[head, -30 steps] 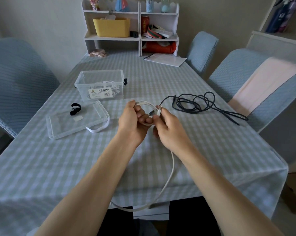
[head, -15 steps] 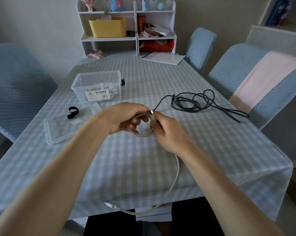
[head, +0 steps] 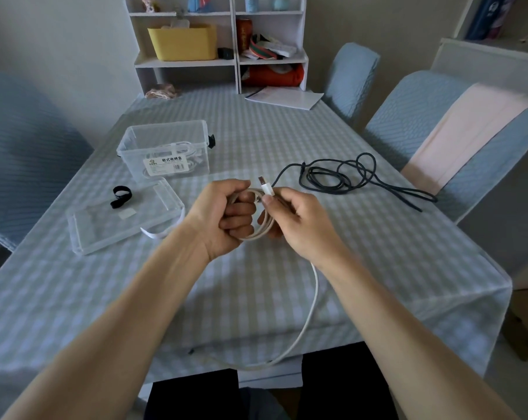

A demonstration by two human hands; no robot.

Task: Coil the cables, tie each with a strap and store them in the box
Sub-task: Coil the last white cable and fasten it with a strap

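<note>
My left hand grips a small coil of the white cable above the middle of the table. My right hand pinches the same cable just below its USB plug, which points up. The rest of the white cable hangs from my right hand over the table's near edge. A loose black cable lies tangled to the right. The clear box stands open at the left with a tied white cable inside. Its lid lies in front, with a black strap on it and a white strap at its edge.
The table wears a checked cloth. Blue-covered chairs stand on both sides. A white shelf unit with a yellow basket stands at the far end, and papers lie near it.
Both hands have turned the white coil, adding a loop. The plug has come up between the hands and now points upward. Less cable hangs over the table edge.
</note>
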